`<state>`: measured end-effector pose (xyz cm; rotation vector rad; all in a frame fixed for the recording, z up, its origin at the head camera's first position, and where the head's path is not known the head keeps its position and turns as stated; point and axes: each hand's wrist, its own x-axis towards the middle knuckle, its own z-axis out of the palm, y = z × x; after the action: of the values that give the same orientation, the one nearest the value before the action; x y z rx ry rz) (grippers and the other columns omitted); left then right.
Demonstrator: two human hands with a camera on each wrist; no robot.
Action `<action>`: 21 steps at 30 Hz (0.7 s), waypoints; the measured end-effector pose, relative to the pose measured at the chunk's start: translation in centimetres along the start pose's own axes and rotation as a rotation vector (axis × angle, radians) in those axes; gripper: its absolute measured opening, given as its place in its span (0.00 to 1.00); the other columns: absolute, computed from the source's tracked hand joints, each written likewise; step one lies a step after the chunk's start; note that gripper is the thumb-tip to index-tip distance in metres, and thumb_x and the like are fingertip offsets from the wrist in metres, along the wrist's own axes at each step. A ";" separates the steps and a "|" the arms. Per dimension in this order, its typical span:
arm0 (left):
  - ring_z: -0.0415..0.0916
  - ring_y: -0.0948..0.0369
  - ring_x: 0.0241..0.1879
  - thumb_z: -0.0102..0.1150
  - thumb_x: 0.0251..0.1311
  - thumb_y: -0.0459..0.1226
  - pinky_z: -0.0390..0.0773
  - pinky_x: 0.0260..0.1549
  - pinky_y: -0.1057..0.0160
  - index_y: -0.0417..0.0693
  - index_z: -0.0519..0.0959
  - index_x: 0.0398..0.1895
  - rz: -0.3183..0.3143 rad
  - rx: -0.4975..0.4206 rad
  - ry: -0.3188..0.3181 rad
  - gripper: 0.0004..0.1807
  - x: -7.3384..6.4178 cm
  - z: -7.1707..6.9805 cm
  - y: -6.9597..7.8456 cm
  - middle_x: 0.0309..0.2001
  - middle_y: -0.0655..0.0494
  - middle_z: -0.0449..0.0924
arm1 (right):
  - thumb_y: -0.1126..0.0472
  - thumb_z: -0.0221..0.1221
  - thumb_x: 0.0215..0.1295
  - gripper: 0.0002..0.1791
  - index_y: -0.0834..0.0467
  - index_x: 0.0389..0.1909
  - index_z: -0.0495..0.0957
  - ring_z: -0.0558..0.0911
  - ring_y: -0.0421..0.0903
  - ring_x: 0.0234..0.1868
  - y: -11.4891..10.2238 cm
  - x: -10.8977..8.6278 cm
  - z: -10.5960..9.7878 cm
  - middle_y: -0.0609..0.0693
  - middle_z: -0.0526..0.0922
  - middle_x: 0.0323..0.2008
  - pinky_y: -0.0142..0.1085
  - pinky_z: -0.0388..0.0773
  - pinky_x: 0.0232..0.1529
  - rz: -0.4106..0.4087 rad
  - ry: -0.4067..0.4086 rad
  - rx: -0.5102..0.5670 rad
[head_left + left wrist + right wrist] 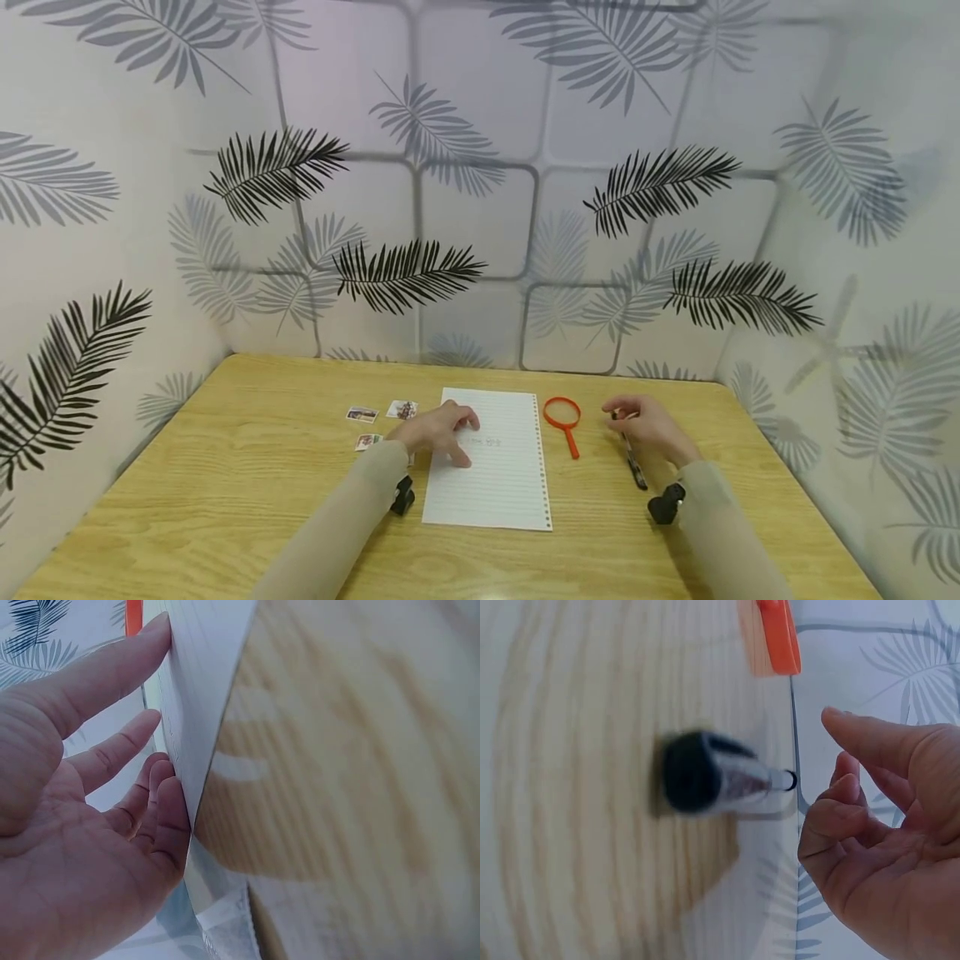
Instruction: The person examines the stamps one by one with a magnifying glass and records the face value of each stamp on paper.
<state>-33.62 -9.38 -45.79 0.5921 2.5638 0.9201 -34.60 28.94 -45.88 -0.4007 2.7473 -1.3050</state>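
My left hand rests on the lined sheet of paper, which bears a little faint handwriting. In the left wrist view its thumb and fingers are spread and loosely bent, touching the paper and gripping nothing. A dark pen lies on the table to the right, partly covered by my right hand. In the right wrist view that hand hovers beside the pen, fingers loosely curled, with nothing pinched between them.
Between the paper and the pen lies an orange-red magnifying glass. Several small picture cards, such as a dark one, lie left of the paper; one is mostly hidden by the left wrist. A patterned wall borders the wooden table.
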 end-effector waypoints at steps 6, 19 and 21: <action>0.63 0.55 0.51 0.77 0.45 0.32 0.67 0.56 0.52 0.49 0.76 0.50 -0.006 -0.005 0.000 0.27 0.1 0.1 -0.1 0.49 0.51 0.68 | 0.68 0.63 0.63 0.19 0.69 0.54 0.76 0.74 0.50 0.41 1.0 -0.1 -0.7 0.66 0.77 0.46 0.36 0.75 0.35 0.002 -0.062 -0.004; 0.62 0.56 0.50 0.76 0.46 0.33 0.66 0.56 0.52 0.52 0.75 0.51 -0.027 -0.023 -0.001 0.27 -0.1 0.1 -0.1 0.50 0.53 0.66 | 0.64 0.65 0.62 0.22 0.67 0.56 0.76 0.71 0.46 0.33 1.6 0.2 -1.2 0.63 0.77 0.44 0.36 0.73 0.31 0.005 -0.176 -0.028; 0.62 0.56 0.50 0.76 0.46 0.33 0.66 0.56 0.52 0.52 0.75 0.50 -0.025 -0.023 0.000 0.27 0.0 0.1 -0.1 0.49 0.53 0.66 | 0.64 0.64 0.63 0.21 0.67 0.56 0.76 0.71 0.46 0.33 1.5 0.2 -1.3 0.62 0.77 0.43 0.36 0.73 0.31 -0.003 -0.188 -0.044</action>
<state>-33.56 -9.42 -45.98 0.5525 2.5509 0.9400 -35.28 30.76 -46.22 -0.5033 2.6239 -1.1458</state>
